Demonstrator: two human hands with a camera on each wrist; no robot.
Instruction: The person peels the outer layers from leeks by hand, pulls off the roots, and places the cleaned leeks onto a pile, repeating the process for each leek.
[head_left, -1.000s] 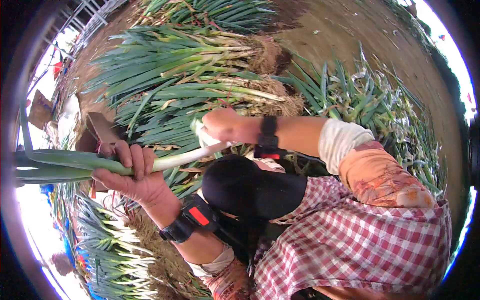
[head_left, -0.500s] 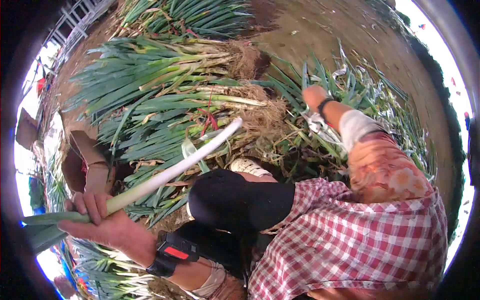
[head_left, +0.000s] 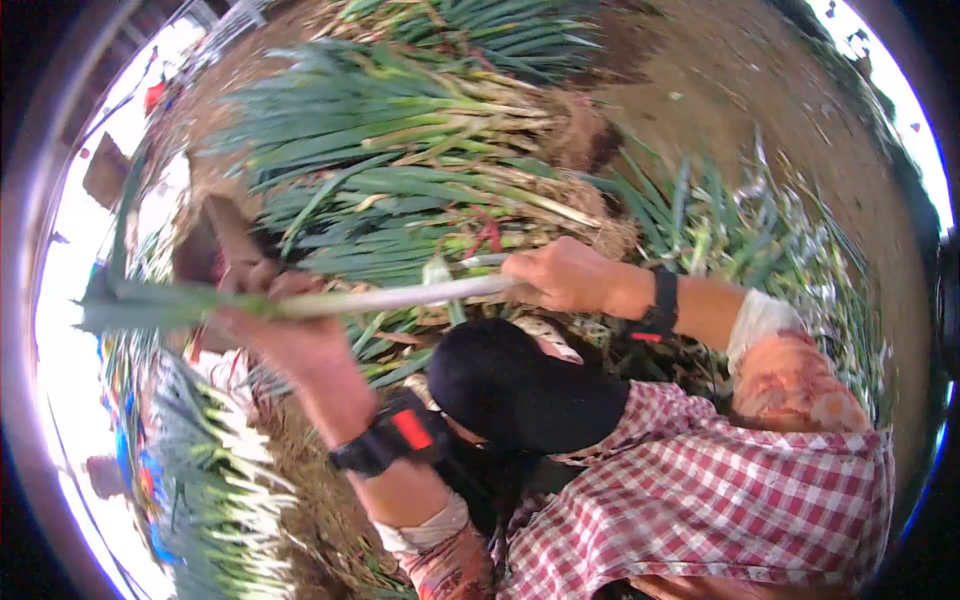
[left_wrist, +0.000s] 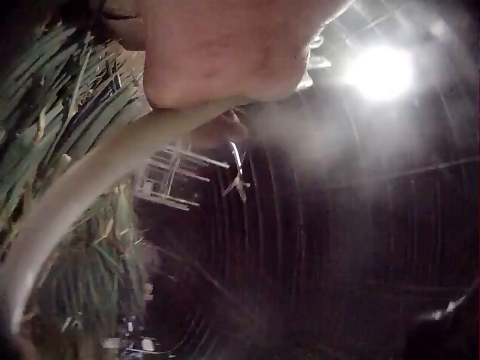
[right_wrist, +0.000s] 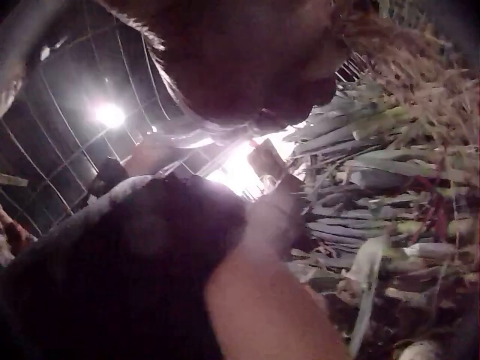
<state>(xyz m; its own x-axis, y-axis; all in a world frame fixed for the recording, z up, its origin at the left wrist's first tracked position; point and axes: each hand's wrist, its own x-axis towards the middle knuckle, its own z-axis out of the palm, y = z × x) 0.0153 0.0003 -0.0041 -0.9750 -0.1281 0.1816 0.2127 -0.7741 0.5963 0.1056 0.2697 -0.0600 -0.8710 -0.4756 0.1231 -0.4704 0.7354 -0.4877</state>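
A long green onion stretches level across the head view, its white stalk to the right and green leaves to the left. My left hand grips it where white turns to green, blurred by motion. In the left wrist view the pale stalk curves out from under that hand. At the root end, my right hand holds the white stalk with curled fingers. That hand looks dark in the right wrist view, its fingertips hidden.
Tied bundles of green onions lie ahead with roots to the right. A heap of loose leaves is at the right. More white-stemmed onions lie lower left. My dark-clad knee is below the stalk, and a cardboard box stands behind my left hand.
Half a second ago my right hand was out over the leaf heap, away from the stalk. It has come back left to the white end. My left hand has risen, levelling the onion.
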